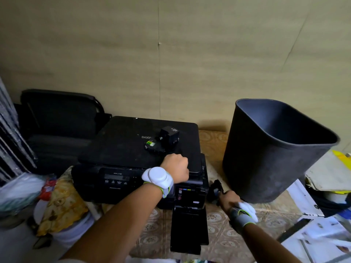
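Hands, two: left hand fingers curl over printer lid edge; right hand clamps one cartridge. Two spare cartridges on lid; one bin.

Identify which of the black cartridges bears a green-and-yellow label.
The flat cartridge on the printer lid, nearest the left hand. The boxy cartridge behind it shows only white marks; the dark cartridge in the right hand looks plain.

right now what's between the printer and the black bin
In the head view, the right hand, holding a small black part, above the patterned tablecloth.
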`<state>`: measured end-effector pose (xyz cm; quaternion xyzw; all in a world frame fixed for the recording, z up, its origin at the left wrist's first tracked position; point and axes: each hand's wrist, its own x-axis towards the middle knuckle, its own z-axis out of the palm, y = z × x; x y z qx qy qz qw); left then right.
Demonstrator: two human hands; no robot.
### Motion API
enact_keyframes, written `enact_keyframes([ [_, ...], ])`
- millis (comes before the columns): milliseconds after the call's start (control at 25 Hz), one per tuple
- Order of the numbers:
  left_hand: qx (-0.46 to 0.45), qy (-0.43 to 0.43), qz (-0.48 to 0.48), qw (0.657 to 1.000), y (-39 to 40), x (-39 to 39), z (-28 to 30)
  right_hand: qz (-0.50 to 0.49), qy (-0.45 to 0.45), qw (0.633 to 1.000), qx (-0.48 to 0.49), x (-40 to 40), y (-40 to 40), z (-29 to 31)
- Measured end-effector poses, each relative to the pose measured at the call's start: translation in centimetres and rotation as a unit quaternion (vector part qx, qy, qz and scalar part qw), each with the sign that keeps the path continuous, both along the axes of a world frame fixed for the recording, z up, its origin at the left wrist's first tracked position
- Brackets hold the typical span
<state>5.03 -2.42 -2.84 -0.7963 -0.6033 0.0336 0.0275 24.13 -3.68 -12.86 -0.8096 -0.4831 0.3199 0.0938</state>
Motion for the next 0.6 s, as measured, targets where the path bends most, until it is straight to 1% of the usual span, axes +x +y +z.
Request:
enact_keyframes([
  [120, 0.002, 0.005, 0.000, 1.000, 0.1, 0.0, 0.0, 0.005, -0.018, 0.999, -0.032, 0.0, -0.7, 0.8],
  [240, 0.006, 0.009, 0.001, 1.000, 0.2, 0.0, -0.4, 0.011, -0.007, 0.998, -0.065, 0.4, 0.0, -0.5],
  [320, 0.008, 0.010, 0.000, 1.000, 0.2, -0.1, -0.5, 0.023, 0.002, 0.997, -0.078, 1.4, 1.4, -3.5],
  [360, 0.010, 0.010, -0.001, 1.000, 0.2, -0.1, -0.5, 0.034, -0.004, 0.996, -0.082, 2.5, 2.7, -6.4],
  [440, 0.013, 0.012, -0.006, 1.000, 0.3, -0.1, -0.4, 0.049, -0.038, 0.994, -0.093, 3.7, 4.3, -10.5],
  [480, 0.015, 0.015, -0.011, 1.000, 0.3, -0.1, -0.5, 0.055, -0.054, 0.992, -0.099, 3.9, 4.5, -11.4],
  [560, 0.016, 0.020, -0.019, 0.999, 0.2, -0.2, -0.6, 0.076, -0.058, 0.988, -0.118, 3.3, 4.5, -11.6],
  [600, 0.017, 0.022, -0.021, 0.999, 0.3, -0.3, -0.6, 0.094, -0.063, 0.987, -0.114, 2.1, 3.4, -9.5],
])
